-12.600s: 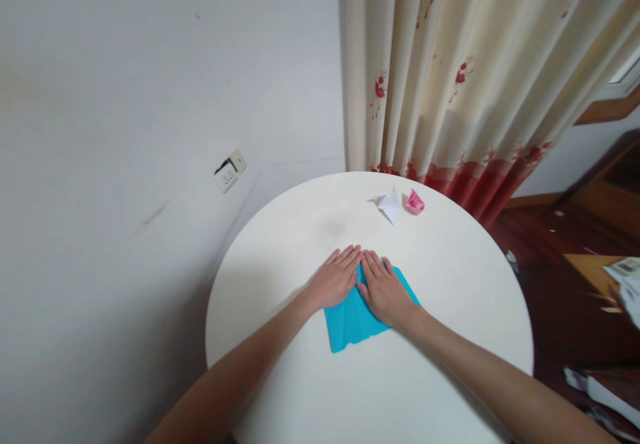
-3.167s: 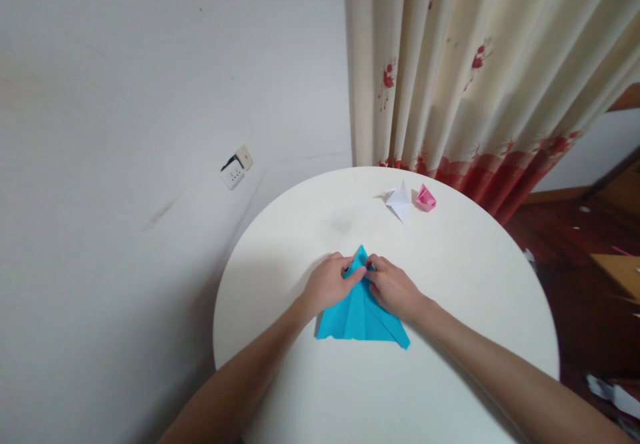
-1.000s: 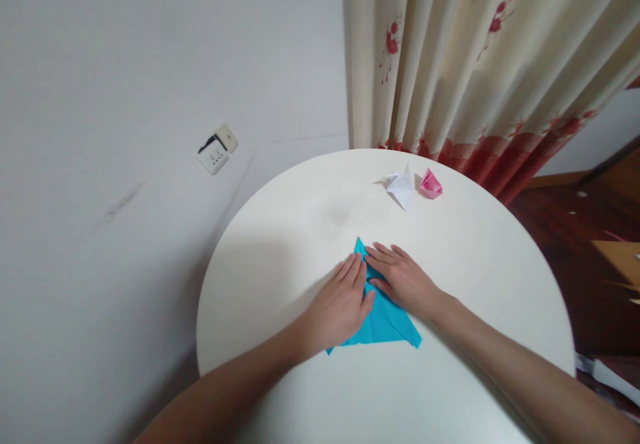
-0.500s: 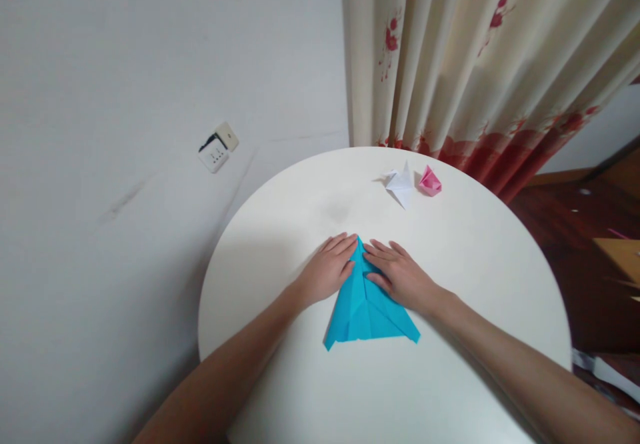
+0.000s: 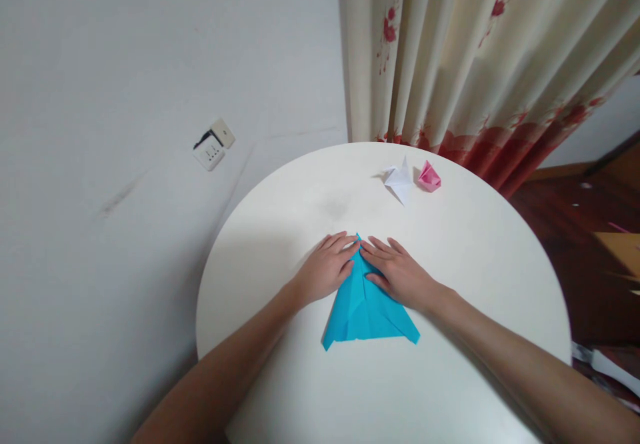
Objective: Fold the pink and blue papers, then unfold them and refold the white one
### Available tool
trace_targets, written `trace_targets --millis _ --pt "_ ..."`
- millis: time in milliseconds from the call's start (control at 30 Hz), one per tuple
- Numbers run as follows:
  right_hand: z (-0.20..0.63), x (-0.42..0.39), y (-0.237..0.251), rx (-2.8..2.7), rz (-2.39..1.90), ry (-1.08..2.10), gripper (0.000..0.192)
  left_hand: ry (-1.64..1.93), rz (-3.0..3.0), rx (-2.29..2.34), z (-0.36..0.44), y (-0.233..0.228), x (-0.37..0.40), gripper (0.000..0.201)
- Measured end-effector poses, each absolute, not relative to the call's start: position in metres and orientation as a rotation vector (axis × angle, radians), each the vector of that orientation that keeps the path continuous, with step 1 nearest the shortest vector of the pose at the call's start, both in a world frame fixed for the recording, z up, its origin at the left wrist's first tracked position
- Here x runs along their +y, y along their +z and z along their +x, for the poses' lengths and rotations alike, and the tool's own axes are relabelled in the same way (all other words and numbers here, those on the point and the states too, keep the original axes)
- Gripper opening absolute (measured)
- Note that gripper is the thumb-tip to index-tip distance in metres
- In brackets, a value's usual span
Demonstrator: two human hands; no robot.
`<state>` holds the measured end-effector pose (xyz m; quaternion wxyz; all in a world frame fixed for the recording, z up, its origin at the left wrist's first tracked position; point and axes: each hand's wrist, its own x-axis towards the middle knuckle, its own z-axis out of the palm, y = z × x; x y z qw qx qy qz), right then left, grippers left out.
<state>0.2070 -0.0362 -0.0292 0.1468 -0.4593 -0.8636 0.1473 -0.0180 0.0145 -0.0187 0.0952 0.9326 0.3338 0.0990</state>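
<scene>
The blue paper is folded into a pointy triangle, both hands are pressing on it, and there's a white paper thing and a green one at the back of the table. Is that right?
Nearly. In the head view the small folded piece beside the white paper thing is pink, not green. Both the left hand and the right hand do press the blue paper.

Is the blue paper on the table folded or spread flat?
Folded: the blue paper forms a pointed triangle with layered flaps, pressed under the left hand and right hand.

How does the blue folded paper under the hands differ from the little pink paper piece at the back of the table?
The blue paper lies flat as a wide pointed triangle; the pink piece stands up, puffed into a small shape. Blue is much larger. Both hands, left hand and right hand, press the blue; nothing touches the pink. Both are folded paper.
</scene>
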Motion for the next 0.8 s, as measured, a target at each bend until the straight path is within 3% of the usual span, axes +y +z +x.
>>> trace_targets --millis 633,800 --pt "0.2085 -0.0368 -0.0261 -2.526 -1.305 0.426 0.056 0.307 2.756 0.936 -0.0202 -0.0119 0.016 0.042" --pt "0.2167 -0.0329 -0.0261 -2.553 -1.285 0.516 0.057 0.44 2.646 0.986 -0.0205 -0.0179 0.02 0.051"
